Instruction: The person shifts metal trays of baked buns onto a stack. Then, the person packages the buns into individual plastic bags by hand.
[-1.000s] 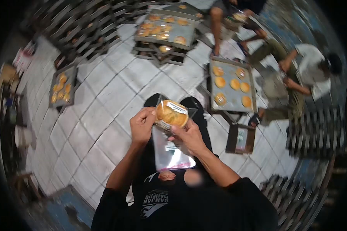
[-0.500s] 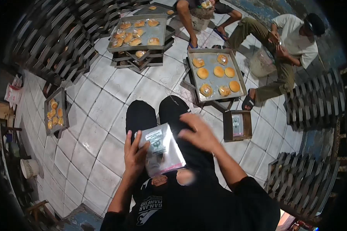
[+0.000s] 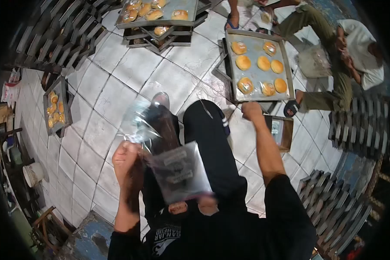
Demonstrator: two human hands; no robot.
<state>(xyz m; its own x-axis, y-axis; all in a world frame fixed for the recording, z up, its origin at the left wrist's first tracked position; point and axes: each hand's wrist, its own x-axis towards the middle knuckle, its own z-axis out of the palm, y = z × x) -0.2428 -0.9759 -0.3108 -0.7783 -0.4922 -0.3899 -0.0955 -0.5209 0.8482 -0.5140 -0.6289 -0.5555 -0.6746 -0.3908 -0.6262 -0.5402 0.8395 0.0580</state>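
A clear plastic bag (image 3: 136,119) is pinched in my raised left hand (image 3: 126,158), its film spread out and partly blurred. A stack of printed clear plastic bags (image 3: 180,173) lies on my lap, to the right of that hand. My right hand (image 3: 252,111) is stretched forward to the near edge of a metal tray (image 3: 264,96). Its fingers look curled closed, and what they hold, if anything, is hidden. Round golden buns (image 3: 263,63) sit apart on this tray, some of them wrapped in clear film.
Another tray of buns (image 3: 154,15) tops a stack at the upper left. A small tray of buns (image 3: 56,110) stands far left. Beside my right forearm is a box with printed bags (image 3: 286,134). A co-worker (image 3: 359,56) sits at upper right. Stacked trays (image 3: 333,199) line the right side.
My left hand has moved left and up from the stack, now with one bag. My right hand has gone from above my lap to the tray's near edge. The view has shifted.
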